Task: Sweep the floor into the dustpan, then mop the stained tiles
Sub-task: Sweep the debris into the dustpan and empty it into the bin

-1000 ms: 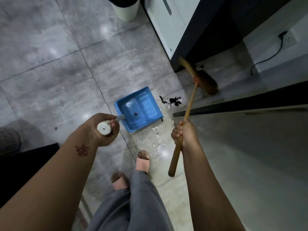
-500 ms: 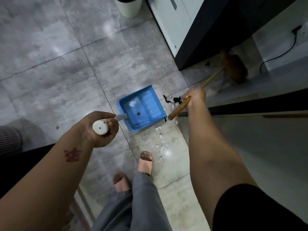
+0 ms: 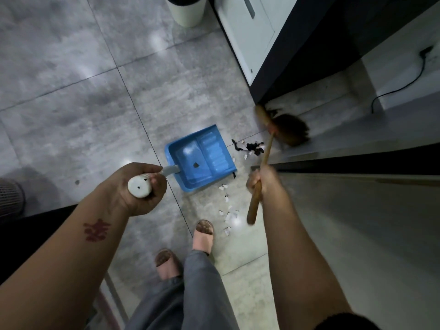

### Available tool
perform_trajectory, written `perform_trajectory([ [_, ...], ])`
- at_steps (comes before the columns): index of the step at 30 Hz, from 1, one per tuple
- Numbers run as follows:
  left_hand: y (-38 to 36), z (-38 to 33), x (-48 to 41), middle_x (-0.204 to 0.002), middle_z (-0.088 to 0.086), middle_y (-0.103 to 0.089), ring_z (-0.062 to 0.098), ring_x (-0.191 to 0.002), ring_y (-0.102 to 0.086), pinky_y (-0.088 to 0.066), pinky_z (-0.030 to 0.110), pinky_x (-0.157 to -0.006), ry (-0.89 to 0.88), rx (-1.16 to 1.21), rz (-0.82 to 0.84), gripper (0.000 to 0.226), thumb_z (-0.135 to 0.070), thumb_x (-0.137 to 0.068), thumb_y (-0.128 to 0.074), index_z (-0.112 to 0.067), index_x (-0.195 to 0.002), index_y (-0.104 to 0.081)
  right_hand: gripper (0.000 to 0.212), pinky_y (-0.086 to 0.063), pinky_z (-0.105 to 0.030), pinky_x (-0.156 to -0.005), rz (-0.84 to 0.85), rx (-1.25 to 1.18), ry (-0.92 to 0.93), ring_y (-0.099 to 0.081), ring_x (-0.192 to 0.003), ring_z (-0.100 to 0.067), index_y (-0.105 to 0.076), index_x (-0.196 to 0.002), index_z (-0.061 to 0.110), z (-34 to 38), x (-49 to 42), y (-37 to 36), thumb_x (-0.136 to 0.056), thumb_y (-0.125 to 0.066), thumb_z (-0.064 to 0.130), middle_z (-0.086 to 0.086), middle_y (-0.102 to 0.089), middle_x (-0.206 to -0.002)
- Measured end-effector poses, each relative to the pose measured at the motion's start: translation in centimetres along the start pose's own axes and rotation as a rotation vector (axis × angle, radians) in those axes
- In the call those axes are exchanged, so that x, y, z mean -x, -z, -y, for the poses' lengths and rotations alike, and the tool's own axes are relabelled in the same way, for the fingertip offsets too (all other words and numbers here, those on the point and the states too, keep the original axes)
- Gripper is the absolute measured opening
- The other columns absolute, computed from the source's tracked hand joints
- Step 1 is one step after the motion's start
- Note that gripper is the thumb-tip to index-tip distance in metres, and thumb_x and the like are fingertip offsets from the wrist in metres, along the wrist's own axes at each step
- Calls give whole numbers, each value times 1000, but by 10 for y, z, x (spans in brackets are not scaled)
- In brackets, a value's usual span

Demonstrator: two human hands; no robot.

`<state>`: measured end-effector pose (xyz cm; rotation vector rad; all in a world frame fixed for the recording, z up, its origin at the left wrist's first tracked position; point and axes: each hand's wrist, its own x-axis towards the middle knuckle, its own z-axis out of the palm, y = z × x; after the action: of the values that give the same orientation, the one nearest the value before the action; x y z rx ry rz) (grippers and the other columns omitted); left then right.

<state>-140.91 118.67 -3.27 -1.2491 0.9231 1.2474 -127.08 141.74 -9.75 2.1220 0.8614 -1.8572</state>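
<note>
Dustpan (image 3: 202,158) is blue, flat on the grey tiled floor (image 3: 71,91), just ahead of the person's feet, mouth facing right toward the debris. One dark bit lies inside it. Left hand (image 3: 140,186) has its fingers closed around the white end of the dustpan handle. Right hand (image 3: 262,181) has its fingers wrapped on the wooden broom (image 3: 281,129) stick; broom head is blurred, on the floor beyond the debris, close to the corner of the dark cabinet base (image 3: 297,67).

Debris: dark scraps (image 3: 253,147) just right of the pan's far corner, between pan and broom head. White bits (image 3: 227,206) trail from the pan's near right corner back toward the right foot (image 3: 202,234).

Room: floor left and ahead of the pan is open tile. Right side is tight: a dark ledge edge (image 3: 357,160) runs right next to the broom hand, cabinet base closes the far right. A black cable (image 3: 400,84) runs along the far right floor, well apart from the broom. White bin (image 3: 185,10) at the far edge, well clear of the pan.
</note>
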Motion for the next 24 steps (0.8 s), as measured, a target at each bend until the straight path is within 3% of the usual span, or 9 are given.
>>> perform_trajectory([
  [2, 1, 2, 3, -55, -3, -42, 8, -32, -44, -40, 15, -30, 9, -11, 6, 14, -16, -93, -50, -3, -93, -48, 33, -24, -19, -32, 58, -131, -108, -30, -31, -8, -39, -70, 15, -30, 15, 8, -102, -33, 20, 3, -31, -54],
  [5, 1, 1, 5, -54, -1, -43, 9, -32, -45, -40, 16, -30, 4, -20, 18, 14, -14, -91, -51, -1, -95, -49, 39, -22, -12, -32, 122, -192, -97, -27, -29, -7, -41, -69, 18, -63, 42, 18, -102, -36, 37, 6, -30, -43],
  [9, 2, 1, 4, -53, 0, -44, 11, -32, -45, -40, 17, -30, 2, -18, -2, 14, -12, -90, -53, -1, -98, -49, 32, -22, -15, -27, 89, -242, -9, -26, -27, -7, -41, -74, 16, -40, 30, 19, -102, -39, 32, 7, -31, -42],
  [14, 5, 5, -2, -54, 1, -44, 11, -31, -46, -40, 17, -30, -2, 0, 8, 19, -13, -91, -53, -3, -106, -47, 39, -21, -14, -27, 185, -375, -104, -26, -26, -6, -35, -68, 17, -9, -6, 12, -105, -32, 30, 7, -29, -41],
  [20, 23, 17, 1, -52, 3, -45, 11, -32, -46, -41, 18, -30, 2, 1, 41, 24, -14, -92, -53, -4, -113, -45, 50, -23, -13, -23, 397, -467, -172, -28, -22, -6, -37, -62, 16, -74, 47, 1, -105, -30, 40, 6, -30, -36],
  [24, 38, 28, 9, -51, 3, -45, 11, -32, -47, -42, 18, -31, -1, -2, 72, 24, -14, -92, -53, -4, -112, -44, 47, -23, -13, -25, 424, -425, -108, -27, -24, -5, -44, -65, 16, -102, 93, 16, -103, -37, 41, 7, -31, -38],
])
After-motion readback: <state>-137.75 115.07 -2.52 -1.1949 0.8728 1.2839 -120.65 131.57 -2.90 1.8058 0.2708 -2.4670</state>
